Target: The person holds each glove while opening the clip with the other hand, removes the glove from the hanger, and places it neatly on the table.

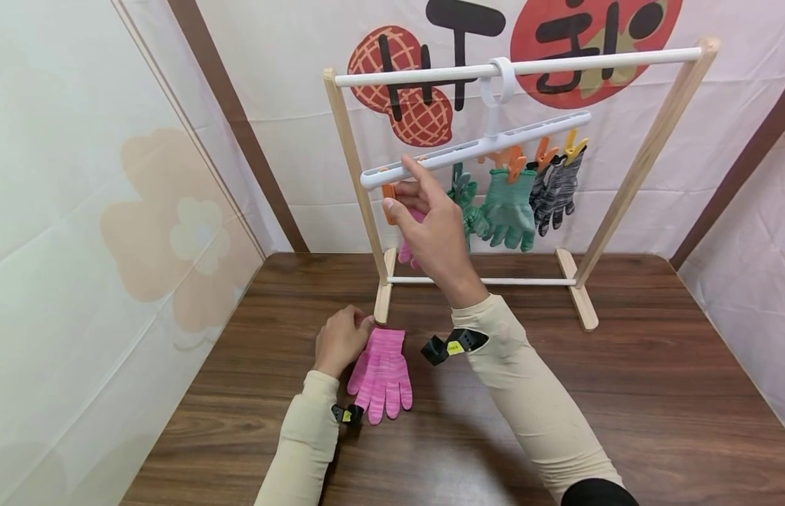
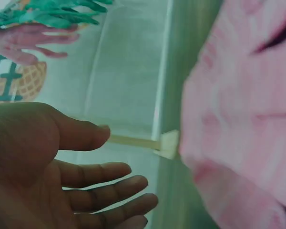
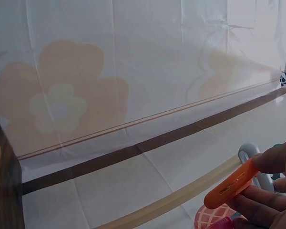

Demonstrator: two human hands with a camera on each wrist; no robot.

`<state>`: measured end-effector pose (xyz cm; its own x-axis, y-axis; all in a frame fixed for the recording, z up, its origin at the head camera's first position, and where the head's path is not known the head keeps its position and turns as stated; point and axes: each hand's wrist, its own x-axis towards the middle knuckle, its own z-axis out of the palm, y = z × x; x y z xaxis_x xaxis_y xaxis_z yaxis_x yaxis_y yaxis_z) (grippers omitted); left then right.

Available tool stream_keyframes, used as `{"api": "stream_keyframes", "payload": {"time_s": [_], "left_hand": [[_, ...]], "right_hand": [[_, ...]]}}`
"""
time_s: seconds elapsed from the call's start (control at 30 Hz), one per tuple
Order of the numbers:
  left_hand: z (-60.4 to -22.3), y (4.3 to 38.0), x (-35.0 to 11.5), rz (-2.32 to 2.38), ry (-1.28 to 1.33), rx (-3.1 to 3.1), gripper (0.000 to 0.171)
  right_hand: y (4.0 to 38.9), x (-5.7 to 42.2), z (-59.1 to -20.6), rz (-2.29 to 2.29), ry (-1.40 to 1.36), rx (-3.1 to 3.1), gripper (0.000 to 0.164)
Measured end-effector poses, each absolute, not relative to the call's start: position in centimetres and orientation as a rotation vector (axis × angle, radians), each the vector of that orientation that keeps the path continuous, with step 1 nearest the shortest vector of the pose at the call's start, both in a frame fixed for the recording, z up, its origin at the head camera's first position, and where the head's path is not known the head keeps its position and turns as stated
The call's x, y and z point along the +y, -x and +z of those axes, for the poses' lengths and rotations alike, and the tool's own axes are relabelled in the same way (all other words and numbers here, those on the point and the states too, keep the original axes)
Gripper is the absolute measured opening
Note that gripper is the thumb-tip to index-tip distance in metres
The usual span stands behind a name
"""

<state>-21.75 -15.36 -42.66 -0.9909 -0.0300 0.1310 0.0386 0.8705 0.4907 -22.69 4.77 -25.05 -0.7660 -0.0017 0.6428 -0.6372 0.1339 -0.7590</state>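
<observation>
My right hand [image 1: 439,235] is raised to the left end of a white hanger [image 1: 531,132], pinching an orange clothespin [image 3: 231,183] between thumb and fingers. Behind that hand hangs a pink glove [image 1: 407,254], mostly hidden. Down on the table, my left hand [image 1: 343,341] is beside the cuff of another pink glove [image 1: 384,376], which lies flat with its fingers toward me. In the left wrist view the left fingers [image 2: 109,191] are loosely extended and hold nothing, and the pink glove fills the right side.
The hanger hooks over the top bar [image 1: 620,62] of a wooden rack [image 1: 651,158] standing on the brown table [image 1: 670,393]. Green gloves [image 1: 511,204] and grey-black gloves [image 1: 563,186] hang from it by orange and yellow clothespins [image 1: 574,146]. Printed cloth [image 1: 272,70] encloses the back and sides.
</observation>
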Motion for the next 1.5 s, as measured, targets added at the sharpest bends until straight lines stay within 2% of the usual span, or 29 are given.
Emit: {"api": "stream_keyframes", "payload": {"time_s": [0.47, 0.9, 1.13, 1.3, 1.5], "left_hand": [[-36.6, 22.6, -11.3, -1.089, 0.337, -2.595, 0.028], [-35.0, 22.2, -10.8, -1.193, 0.378, -2.413, 0.024], [-32.2, 21.9, -10.7, -1.244, 0.403, -2.244, 0.023], [-30.3, 22.1, -9.9, -1.281, 0.441, -2.19, 0.027], [-30.0, 22.1, -9.3, -1.292, 0.442, -2.191, 0.028]], "right_hand": [[22.2, 4.6, -24.5, 1.649, -0.626, -1.909, 0.061], [22.1, 4.7, -25.0, 1.613, -0.609, -1.895, 0.062], [21.8, 5.0, -25.1, 1.578, -0.613, -1.859, 0.062], [21.8, 5.3, -25.2, 1.576, -0.62, -1.812, 0.058], [21.7, 6.0, -25.3, 1.566, -0.586, -1.788, 0.05]]}}
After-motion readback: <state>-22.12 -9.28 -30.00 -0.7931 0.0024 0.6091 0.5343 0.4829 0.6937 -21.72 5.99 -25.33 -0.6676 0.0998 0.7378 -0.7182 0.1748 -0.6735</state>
